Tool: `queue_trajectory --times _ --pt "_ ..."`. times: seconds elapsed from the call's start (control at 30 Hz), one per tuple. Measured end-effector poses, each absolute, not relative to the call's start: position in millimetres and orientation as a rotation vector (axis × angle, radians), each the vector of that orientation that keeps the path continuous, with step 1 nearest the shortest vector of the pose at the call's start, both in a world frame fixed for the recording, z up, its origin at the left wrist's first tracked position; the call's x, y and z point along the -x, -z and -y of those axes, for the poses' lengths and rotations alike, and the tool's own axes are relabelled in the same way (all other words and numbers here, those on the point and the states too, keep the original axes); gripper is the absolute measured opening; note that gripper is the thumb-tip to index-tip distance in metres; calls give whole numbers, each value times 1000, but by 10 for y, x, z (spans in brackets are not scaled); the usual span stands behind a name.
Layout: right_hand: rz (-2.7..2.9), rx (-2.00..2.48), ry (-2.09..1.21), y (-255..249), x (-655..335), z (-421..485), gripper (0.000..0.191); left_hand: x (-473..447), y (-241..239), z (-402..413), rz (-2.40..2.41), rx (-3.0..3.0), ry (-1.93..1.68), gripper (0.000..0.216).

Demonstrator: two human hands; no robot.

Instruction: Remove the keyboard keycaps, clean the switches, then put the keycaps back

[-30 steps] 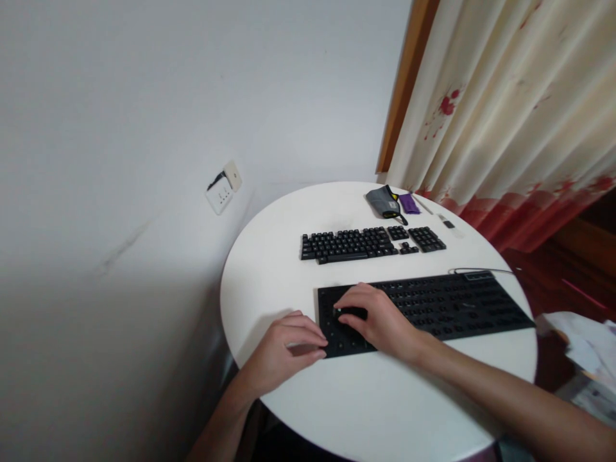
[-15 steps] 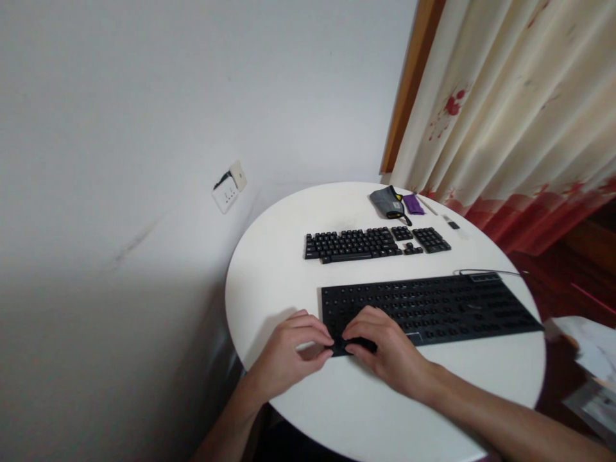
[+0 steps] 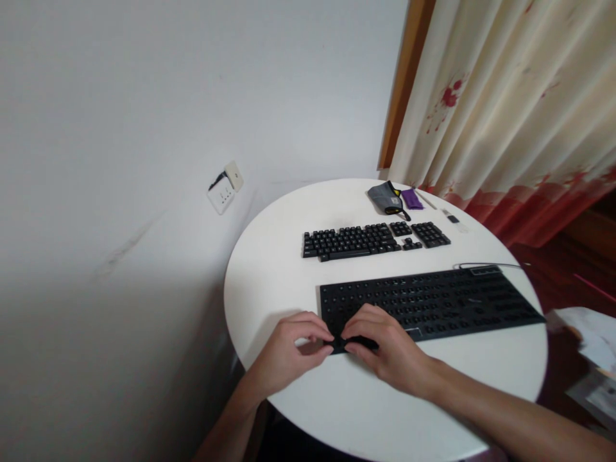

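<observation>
A black keyboard (image 3: pixel 457 298) with its keycaps off lies near the front of the round white table (image 3: pixel 269 256), bare switches showing in rows. Over its front left corner, my left hand (image 3: pixel 296 350) is closed in a pinch, fingertips and thumb at the edge. My right hand (image 3: pixel 385 346) faces it from the right, also pinched, just above the bottom row. The two sets of fingertips are a small gap apart. Whatever they grip is dark and too small to make out. Behind the keyboard, black keycaps (image 3: pixel 351 242) are laid out in keyboard order.
At the back stand a grey pouch (image 3: pixel 386 197), a purple cloth packet (image 3: pixel 412 199) and a small dark-and-clear item (image 3: pixel 452 219). A cable (image 3: pixel 486 264) runs off the keyboard's back right. A wall with a socket (image 3: pixel 221 195) is at left, a curtain (image 3: pixel 505 115) at right.
The view has shifted slightly. Both hands keep almost the same pinched pose at the keyboard's front left corner, and the laid-out keycaps look unchanged.
</observation>
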State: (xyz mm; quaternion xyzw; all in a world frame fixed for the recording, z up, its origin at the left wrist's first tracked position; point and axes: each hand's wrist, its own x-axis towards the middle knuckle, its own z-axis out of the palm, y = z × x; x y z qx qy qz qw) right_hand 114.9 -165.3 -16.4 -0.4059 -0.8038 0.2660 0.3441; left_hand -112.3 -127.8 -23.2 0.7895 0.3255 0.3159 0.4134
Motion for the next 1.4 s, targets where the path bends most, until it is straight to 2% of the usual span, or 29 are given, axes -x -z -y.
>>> queue_trajectory --times 0.27,0.6,0.87,1.17,1.3,1.4 --pt "2232 1086 -485 205 -1123 1681 8 1081 255 1314 -757 -2117 -836 14" --pt "2398 1115 -244 88 -1122 1738 12 1181 106 1287 -767 -2362 -605 12" --pt "2394 1107 -245 95 -1123 1761 16 1175 19 1316 -846 -2491 -551 12" --pt "2268 1068 -348 150 -1122 1792 15 1166 -45 1281 -849 -2413 -651 16" --pt "2113 1045 -363 69 -1144 1715 21 1200 -256 1076 -1035 -2389 -885 23" --pt "2041 1148 -298 -21 -1200 1475 24 1170 -385 749 -1194 -2411 -904 21"
